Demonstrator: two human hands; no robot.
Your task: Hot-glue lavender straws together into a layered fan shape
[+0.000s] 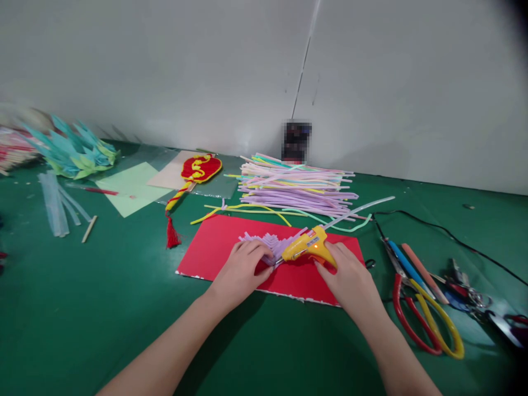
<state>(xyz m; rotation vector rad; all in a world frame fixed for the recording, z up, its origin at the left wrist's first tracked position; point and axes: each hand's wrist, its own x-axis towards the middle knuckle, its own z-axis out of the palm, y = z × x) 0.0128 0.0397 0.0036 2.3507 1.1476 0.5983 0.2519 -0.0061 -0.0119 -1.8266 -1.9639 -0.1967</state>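
Note:
My right hand grips a yellow hot glue gun with a small light lit on its side. A clear glue stick sticks out of its back. The gun's nozzle points left, at a bundle of short lilac pipe cleaners. My left hand closes its fingers and thumb on the near end of that bundle, close to the nozzle. Under both hands lies a red board with rough white edges. The fingertips partly hide where nozzle and bundle meet.
Behind the board lies a pile of pastel pipe cleaners. Scissors, a black cord and keys are at right. A red and yellow fan ornament, green paper and turquoise folded paper lie left. A grey wall stands behind.

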